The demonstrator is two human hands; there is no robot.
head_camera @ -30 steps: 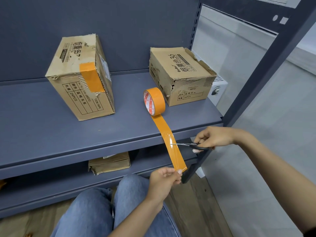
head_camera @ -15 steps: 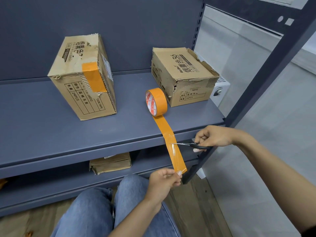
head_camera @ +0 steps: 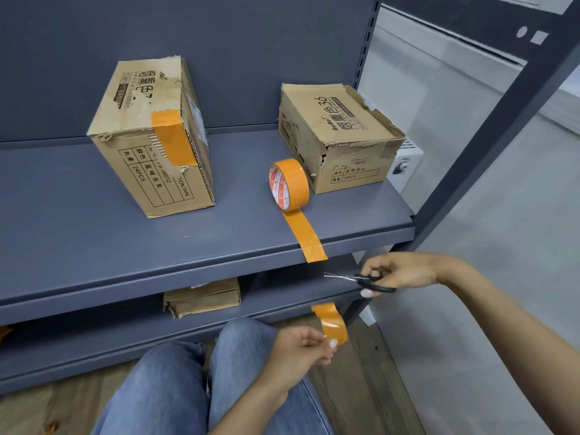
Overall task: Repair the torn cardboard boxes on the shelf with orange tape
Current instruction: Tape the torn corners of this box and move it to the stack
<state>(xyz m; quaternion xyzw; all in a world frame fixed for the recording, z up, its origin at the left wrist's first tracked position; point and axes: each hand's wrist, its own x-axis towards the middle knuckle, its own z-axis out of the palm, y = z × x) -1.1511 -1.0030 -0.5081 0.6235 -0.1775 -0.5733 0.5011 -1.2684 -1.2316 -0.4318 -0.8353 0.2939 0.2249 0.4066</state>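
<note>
Left hand [head_camera: 298, 350] is pinching the cut tape strip [head_camera: 331, 323], long axis standing upright below the shelf's [head_camera: 94, 240] front edge, while the torn box [head_camera: 340, 136] is sitting up and away at the shelf's right end, nearer the right hand [head_camera: 395, 273], which is gripping scissors [head_camera: 361, 279].

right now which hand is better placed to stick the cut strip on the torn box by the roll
Left. The left hand already pinches the cut strip, while the right hand is occupied gripping the scissors. The torn box sits above, unpatched.
</note>
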